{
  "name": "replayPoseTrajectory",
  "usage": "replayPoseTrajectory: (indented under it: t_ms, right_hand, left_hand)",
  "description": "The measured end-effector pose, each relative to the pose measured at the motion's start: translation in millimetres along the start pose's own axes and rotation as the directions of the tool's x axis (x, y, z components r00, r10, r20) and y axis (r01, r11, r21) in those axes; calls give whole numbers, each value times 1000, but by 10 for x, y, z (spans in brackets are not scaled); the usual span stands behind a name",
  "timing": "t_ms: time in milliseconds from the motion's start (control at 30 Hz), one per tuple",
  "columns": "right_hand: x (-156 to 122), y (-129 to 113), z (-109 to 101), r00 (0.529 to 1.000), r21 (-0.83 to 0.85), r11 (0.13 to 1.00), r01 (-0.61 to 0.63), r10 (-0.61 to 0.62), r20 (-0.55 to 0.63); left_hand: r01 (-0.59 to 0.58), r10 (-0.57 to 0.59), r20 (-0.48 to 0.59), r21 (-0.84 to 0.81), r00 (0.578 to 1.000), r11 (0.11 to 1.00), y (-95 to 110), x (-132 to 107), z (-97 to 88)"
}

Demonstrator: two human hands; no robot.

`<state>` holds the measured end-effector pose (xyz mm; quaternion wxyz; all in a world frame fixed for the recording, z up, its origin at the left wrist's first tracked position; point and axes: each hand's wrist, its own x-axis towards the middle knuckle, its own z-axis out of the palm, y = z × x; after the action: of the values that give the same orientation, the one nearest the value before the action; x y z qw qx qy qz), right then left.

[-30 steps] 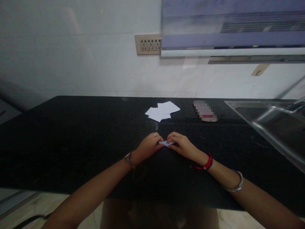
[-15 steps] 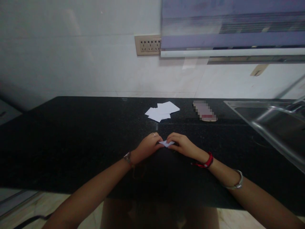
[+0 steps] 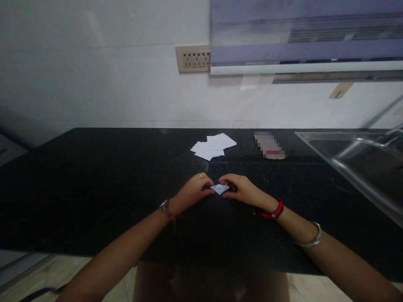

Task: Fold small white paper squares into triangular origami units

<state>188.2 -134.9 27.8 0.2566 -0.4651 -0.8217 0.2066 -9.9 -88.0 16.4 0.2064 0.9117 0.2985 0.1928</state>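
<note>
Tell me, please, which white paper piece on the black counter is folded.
The small white folded paper pinched between the left hand and right hand; the other white paper squares lie flat in a pile behind, untouched.

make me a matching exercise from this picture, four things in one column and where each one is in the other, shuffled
Things:
1. small folded paper
2. loose white sheets
3. sink
4. socket plate

Places:
A. on the wall, above the counter
B. set into the counter at the far right
C. pinched between the fingers of the left hand and the right hand
D. lying flat on the counter, beyond the hands

Pairs: 1-C, 2-D, 3-B, 4-A
</note>
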Motion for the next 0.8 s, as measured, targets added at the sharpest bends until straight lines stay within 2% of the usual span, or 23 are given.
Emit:
replayPoseTrajectory:
  t_ms: [167,333,667,800]
  right_hand:
    - [-6,40,-72,999,62,998,-30,29,26]
    - [-8,93,-111,1000,5,1000,-4,4,23]
    - [29,69,-51,1000,-2,1000,6,-6,-17]
    - [33,58,-24,999,0,999,-32,32,-32]
  left_hand:
    - [-12,12,-7,-15,1000,1000,-12,1,-38]
    - [-1,0,-18,-27,1000,1000,-23,14,-46]
    - [-4,4,-37,0,999,1000,-45,31,16]
    - [-6,5,-44,-10,999,1000,-43,42,43]
